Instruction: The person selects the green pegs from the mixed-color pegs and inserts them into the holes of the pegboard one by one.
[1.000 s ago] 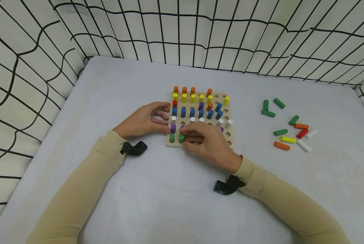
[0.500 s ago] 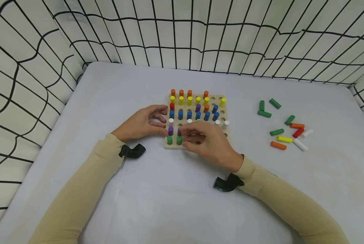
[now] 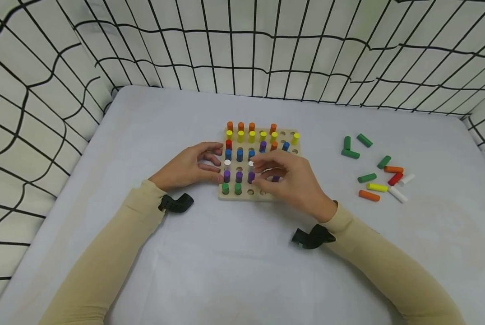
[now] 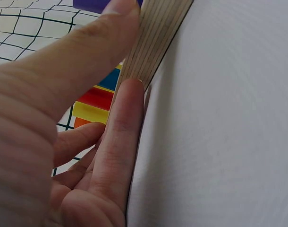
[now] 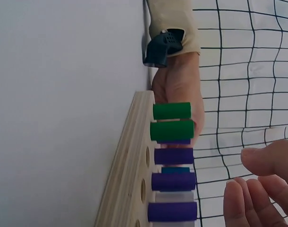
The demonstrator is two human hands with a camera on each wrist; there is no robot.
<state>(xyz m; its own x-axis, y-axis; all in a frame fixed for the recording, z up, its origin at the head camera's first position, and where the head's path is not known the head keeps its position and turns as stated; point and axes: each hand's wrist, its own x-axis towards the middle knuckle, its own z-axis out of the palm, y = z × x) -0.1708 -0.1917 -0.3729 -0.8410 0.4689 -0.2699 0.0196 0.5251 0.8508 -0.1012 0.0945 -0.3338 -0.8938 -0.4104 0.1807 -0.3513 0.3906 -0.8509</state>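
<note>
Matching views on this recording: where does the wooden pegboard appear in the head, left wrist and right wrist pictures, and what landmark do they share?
Head: the pegboard lies near the middle, partly hidden by the right hand.
Left wrist: its layered edge slants down from the top, near the middle.
Right wrist: it runs up from the bottom edge, left of centre, its purple pegs pointing right.
Shared landmark: the left hand, at the pegboard's left edge.

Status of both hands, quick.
Left hand: open, fingers touching the side of the pegboard.
Right hand: open, holding nothing, over the pegboard.
</note>
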